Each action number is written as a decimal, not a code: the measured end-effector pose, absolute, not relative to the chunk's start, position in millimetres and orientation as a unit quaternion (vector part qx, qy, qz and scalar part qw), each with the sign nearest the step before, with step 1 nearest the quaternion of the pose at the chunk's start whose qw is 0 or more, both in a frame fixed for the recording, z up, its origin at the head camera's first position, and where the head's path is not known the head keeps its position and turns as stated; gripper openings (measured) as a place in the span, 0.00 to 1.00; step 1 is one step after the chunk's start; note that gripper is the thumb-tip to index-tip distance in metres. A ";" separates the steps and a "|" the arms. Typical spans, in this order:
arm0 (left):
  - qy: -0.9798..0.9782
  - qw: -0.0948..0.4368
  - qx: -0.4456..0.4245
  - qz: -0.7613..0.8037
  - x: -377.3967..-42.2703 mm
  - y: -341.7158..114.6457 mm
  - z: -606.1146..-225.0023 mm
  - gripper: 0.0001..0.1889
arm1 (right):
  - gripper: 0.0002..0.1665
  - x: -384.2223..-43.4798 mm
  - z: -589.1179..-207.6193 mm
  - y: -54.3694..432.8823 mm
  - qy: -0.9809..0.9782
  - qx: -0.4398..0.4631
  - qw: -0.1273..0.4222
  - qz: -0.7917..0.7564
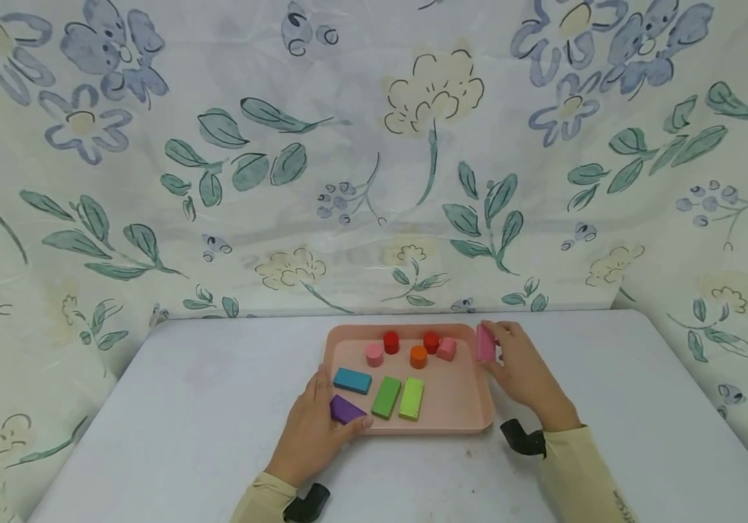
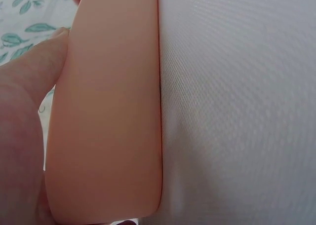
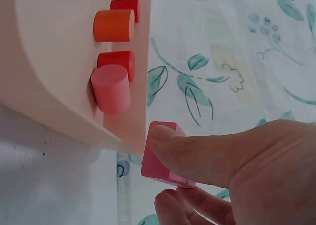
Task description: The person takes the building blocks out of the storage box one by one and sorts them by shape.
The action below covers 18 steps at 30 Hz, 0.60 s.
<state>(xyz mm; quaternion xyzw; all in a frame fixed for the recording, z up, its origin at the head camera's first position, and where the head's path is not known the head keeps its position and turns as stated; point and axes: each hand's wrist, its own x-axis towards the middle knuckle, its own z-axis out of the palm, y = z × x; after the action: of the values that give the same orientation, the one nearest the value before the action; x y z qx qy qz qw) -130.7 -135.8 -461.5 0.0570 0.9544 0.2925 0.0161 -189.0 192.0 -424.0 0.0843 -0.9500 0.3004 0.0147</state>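
Observation:
A peach tray (image 1: 452, 414) stands on the white table, with my left hand (image 1: 314, 428) holding its near left corner. The left thumb lies over the front rim, and the other fingers run along the left side. My right hand (image 1: 524, 372) pinches a pink rectangular block (image 3: 157, 158) between thumb and fingers at the tray's far right corner, level with the rim. Inside the tray, a purple block (image 1: 346, 410) lies closest to the left hand. Next to it are a blue block (image 1: 352, 381), a green block (image 1: 386, 397) and a lime block (image 1: 412, 399).
Along the tray's far side are short cylinders: a light pink cylinder (image 1: 374, 354), a red cylinder (image 1: 391, 342), an orange cylinder (image 3: 113, 26), a second red cylinder (image 1: 431, 342) and a darker pink cylinder (image 3: 111, 89). Behind the table (image 1: 217, 392) hangs a flowered cloth (image 1: 361, 240).

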 end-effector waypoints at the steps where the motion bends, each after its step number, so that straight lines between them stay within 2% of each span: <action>1: 0.955 0.015 0.058 0.292 -130.6 -135.8 -461.5 0.61 | 0.39 -189.2 -423.9 192.7 -0.950 0.084 0.015 0.300; 18: 0.955 0.019 0.053 0.290 -130.2 -136.0 -461.9 0.62 | 0.38 -191.9 -425.7 209.4 -0.951 0.073 0.022 0.299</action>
<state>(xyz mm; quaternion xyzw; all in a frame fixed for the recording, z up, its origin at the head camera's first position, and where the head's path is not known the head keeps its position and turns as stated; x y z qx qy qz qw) -130.2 -136.0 -461.9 0.0527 0.9554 0.2898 0.0193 -191.9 209.4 -425.7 0.0730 -0.9512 0.2990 0.0221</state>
